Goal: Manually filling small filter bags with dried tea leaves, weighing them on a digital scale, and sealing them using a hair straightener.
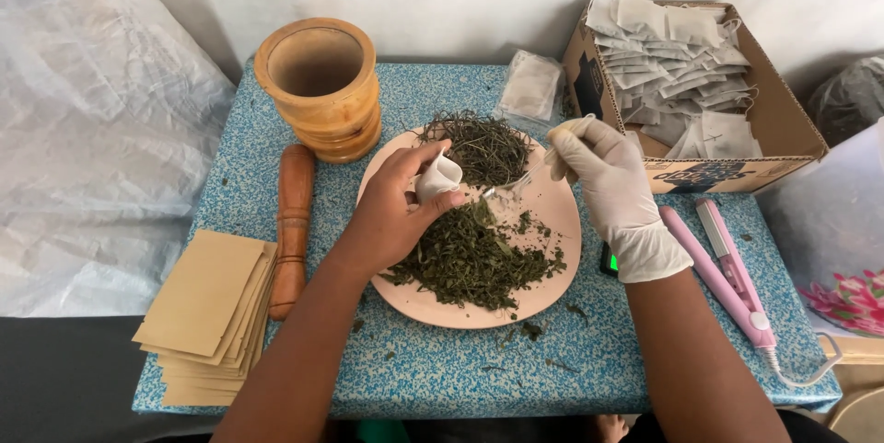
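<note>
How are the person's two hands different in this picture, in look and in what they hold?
The left hand is bare; the right hand wears a white glove. The left hand holds a small white bag with its mouth open; the right hand holds a clear plastic spoon pointing toward that bag. The left hand rests over the dried herbs; the right hand is over the plate's far edge. Both are above the pink plate.

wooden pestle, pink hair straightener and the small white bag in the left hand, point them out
wooden pestle [293,227], head view, mid shaft
pink hair straightener [723,282], head view, on the lower arm
small white bag [436,176], head view, on its open top
</note>
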